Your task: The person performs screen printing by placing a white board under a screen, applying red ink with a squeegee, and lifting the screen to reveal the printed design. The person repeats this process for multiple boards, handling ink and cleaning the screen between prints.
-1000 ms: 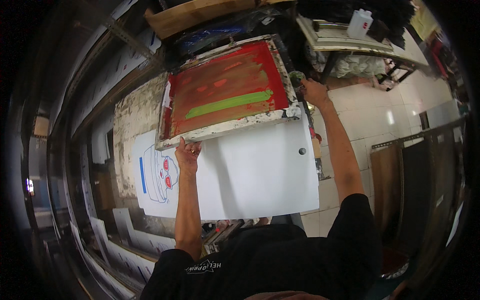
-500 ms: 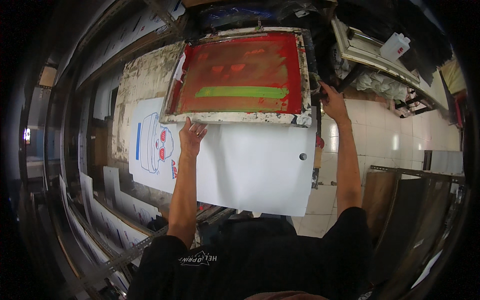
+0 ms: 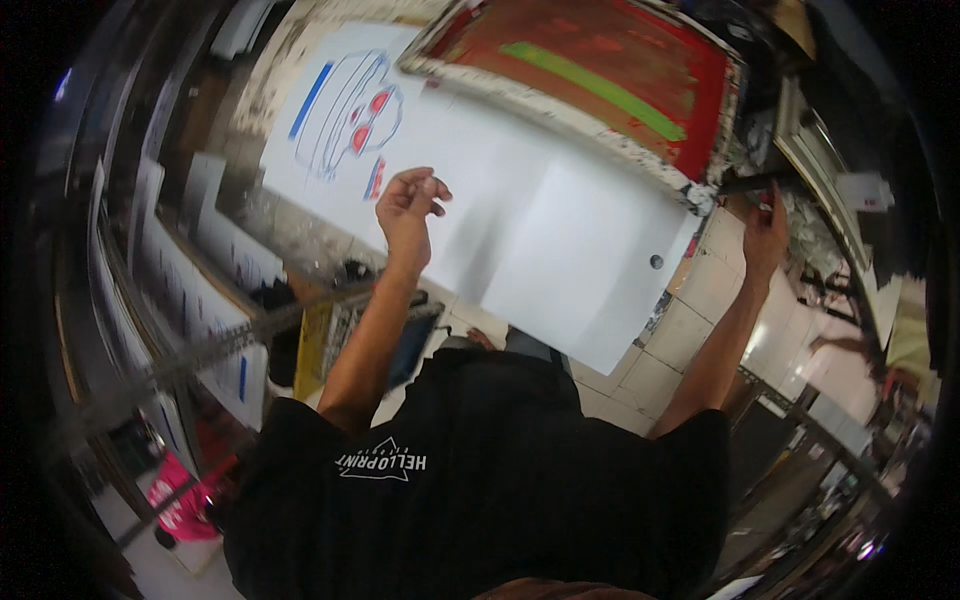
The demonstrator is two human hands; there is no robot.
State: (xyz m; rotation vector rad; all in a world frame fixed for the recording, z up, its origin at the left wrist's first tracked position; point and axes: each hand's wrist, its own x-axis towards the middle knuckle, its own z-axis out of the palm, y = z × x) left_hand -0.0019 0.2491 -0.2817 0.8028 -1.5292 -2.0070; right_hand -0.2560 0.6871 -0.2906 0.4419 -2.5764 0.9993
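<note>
My left hand (image 3: 412, 215) hovers above the white sheet (image 3: 560, 235), its fingers loosely bent and apart, with nothing seen in them. The sheet bears a printed blue outline drawing (image 3: 350, 115) with red shapes and a blue bar at its left end, and a dark round spot (image 3: 656, 262) near its right end. Over its far edge stands a screen-printing frame (image 3: 560, 120) with red-stained mesh and a bright green strip (image 3: 590, 85). My right hand (image 3: 766, 240) is beside the frame's near right corner, fingertips at a dark bar (image 3: 745, 185). Blur hides whether they grip it.
Metal racks (image 3: 215, 350) with printed white sheets stand on the left. A pale-edged table (image 3: 825, 160) with a white container (image 3: 865, 192) is at the far right. Tiled floor (image 3: 690, 315) shows at right. A pink-clothed person (image 3: 185, 505) appears at lower left.
My left hand has come off the frame's near edge and moved nearer to me. The view has turned and shifted, so the frame now appears farther up and right. My right hand remains beside the frame.
</note>
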